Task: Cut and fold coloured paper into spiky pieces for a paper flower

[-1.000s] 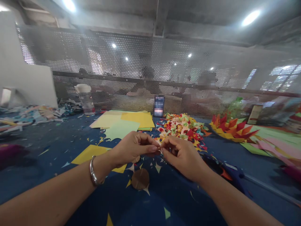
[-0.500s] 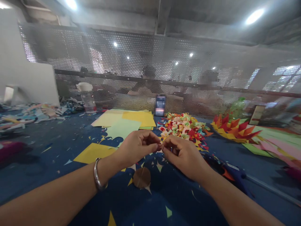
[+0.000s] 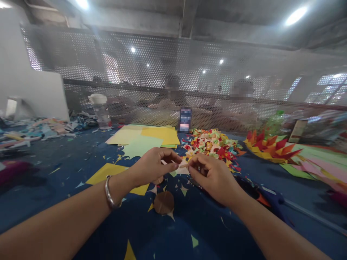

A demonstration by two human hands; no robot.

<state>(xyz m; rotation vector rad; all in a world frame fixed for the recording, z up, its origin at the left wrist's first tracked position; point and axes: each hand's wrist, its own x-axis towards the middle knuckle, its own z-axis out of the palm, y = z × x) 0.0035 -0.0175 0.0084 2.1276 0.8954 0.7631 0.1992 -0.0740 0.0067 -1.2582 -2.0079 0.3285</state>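
Note:
My left hand (image 3: 155, 167), with a silver bracelet at the wrist, is closed in a pinch above the dark blue table (image 3: 108, 231); what its fingertips hold, if anything, is too small to make out. Facing it, my right hand (image 3: 214, 177) pinches a small pale pink paper piece (image 3: 184, 165) between thumb and fingers. A narrow gap separates the two hands. Below them lies a brown round disc (image 3: 164, 202) among paper scraps. Just beyond the right hand is a heap of small folded papers (image 3: 214, 142) in red, yellow, green and pink.
Paper sheets (image 3: 143, 144) lie behind my left hand, beside a phone (image 3: 185, 120). A cup (image 3: 100, 110) and shredded paper (image 3: 46, 129) are at the left. An orange-red paper flower (image 3: 271, 148) and scissors (image 3: 260, 198) lie right. People show beyond the perforated screen (image 3: 146, 83).
My hands have drawn slightly apart; my left hand has shifted left and a little up. The pale pink piece now shows at my right fingertips.

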